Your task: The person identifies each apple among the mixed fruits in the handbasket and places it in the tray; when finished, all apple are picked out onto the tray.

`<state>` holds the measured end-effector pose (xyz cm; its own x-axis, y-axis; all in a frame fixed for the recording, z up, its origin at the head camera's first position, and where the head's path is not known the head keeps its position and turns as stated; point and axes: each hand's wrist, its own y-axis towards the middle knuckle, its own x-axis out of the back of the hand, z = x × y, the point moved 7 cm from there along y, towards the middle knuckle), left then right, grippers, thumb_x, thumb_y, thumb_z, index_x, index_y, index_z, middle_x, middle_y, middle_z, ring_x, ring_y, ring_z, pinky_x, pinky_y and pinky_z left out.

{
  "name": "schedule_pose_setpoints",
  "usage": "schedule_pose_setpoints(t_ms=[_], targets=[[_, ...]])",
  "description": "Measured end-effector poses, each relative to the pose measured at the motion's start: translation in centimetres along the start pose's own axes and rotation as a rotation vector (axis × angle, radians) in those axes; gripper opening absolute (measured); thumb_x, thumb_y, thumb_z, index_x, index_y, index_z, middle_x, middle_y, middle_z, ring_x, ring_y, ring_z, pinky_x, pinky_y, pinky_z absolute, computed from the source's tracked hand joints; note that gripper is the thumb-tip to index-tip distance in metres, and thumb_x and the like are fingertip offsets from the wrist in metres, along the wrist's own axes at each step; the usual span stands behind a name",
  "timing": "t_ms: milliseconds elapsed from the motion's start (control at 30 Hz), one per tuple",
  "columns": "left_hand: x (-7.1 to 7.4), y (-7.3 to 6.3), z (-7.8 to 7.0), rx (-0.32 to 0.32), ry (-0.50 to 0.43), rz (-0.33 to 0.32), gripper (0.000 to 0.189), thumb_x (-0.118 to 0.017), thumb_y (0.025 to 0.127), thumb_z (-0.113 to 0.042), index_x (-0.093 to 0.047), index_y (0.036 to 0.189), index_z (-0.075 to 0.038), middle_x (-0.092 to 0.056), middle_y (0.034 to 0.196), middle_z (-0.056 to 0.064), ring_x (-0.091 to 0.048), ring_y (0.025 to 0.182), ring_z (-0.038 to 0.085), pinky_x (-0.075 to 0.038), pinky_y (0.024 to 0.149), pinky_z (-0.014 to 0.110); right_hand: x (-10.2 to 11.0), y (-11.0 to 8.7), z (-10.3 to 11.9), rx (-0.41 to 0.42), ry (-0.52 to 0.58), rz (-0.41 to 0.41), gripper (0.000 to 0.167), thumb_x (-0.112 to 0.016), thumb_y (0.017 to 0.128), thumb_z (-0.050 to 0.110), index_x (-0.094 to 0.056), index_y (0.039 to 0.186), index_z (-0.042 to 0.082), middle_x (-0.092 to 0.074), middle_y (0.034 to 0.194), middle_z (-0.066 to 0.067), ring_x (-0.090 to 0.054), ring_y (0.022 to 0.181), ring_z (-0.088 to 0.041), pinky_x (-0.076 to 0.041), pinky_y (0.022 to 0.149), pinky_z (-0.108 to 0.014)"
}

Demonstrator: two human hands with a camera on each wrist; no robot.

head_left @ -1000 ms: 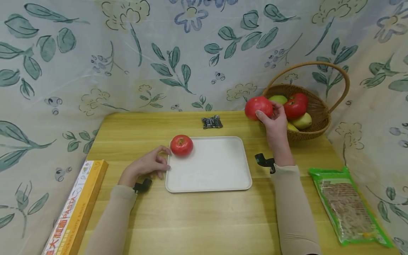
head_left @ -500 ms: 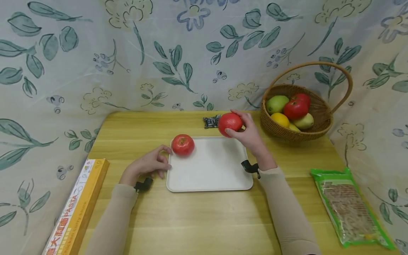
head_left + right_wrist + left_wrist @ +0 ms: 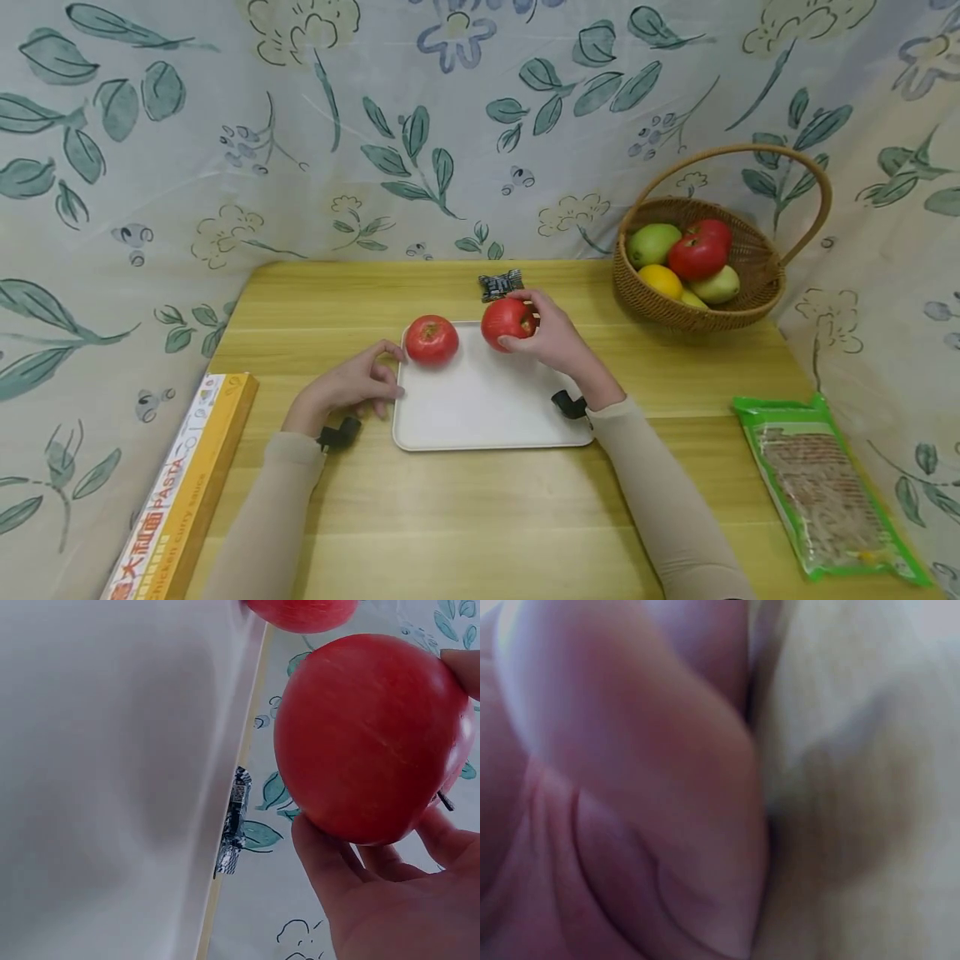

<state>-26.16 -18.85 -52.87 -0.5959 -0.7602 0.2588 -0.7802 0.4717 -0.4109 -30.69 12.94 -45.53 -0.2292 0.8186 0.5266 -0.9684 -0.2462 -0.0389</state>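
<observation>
My right hand [image 3: 555, 337] grips a red apple [image 3: 507, 325] with thumb and fingers, over the back edge of the white tray [image 3: 487, 408]. In the right wrist view this apple [image 3: 367, 742] shows a short dark stem, with fingers around its side. Another red apple [image 3: 431, 340] sits in the tray's back left corner. My left hand [image 3: 352, 379] lies at the tray's left edge, index fingertip and thumb right at the rim, fingers loosely bent. The left wrist view holds only blurred skin of the left hand [image 3: 645, 765] and wooden tabletop.
Behind the tray lies a small black wrapped packet [image 3: 500, 285]. A wicker basket [image 3: 667, 312] with more fruit stands at the back right. A green-edged food packet [image 3: 825, 492] lies on the right, a yellow pasta box [image 3: 183, 492] on the left.
My right hand has carried the apple from beside the basket leftward and down to the tray's back edge. The left hand has stayed at the tray's left rim.
</observation>
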Motion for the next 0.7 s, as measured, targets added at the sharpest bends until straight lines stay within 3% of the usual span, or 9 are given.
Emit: schedule_pose_setpoints(t_ms=[367,700], targets=[[0.4,-0.1,-0.3,0.01,0.006,0.006,0.061,-0.08,0.094,-0.018,-0.042,0.14,-0.019,-0.068,0.085,0.003,-0.067,0.058,0.017,-0.044,0.046,0.026,-1.0,0.9,-1.5,-0.007,-0.169,0.057,0.079,-0.088,0.083,0.037,-0.055,0.153,0.019,-0.052,0.144,-0.009,-0.052,0.136,-0.035,-0.058,0.103,-0.056],[0.6,0.0,-0.2,0.014,-0.007,0.009,0.061,-0.081,0.093,-0.019,-0.042,0.14,-0.018,-0.067,0.085,0.003,-0.067,0.058,0.018,-0.044,0.047,0.027,-1.2,1.3,-2.4,-0.062,-0.195,0.05,0.089,-0.088,0.083,0.043,-0.047,0.159,0.021,-0.048,0.152,-0.012,-0.049,0.14,-0.037,-0.055,0.108,-0.058]])
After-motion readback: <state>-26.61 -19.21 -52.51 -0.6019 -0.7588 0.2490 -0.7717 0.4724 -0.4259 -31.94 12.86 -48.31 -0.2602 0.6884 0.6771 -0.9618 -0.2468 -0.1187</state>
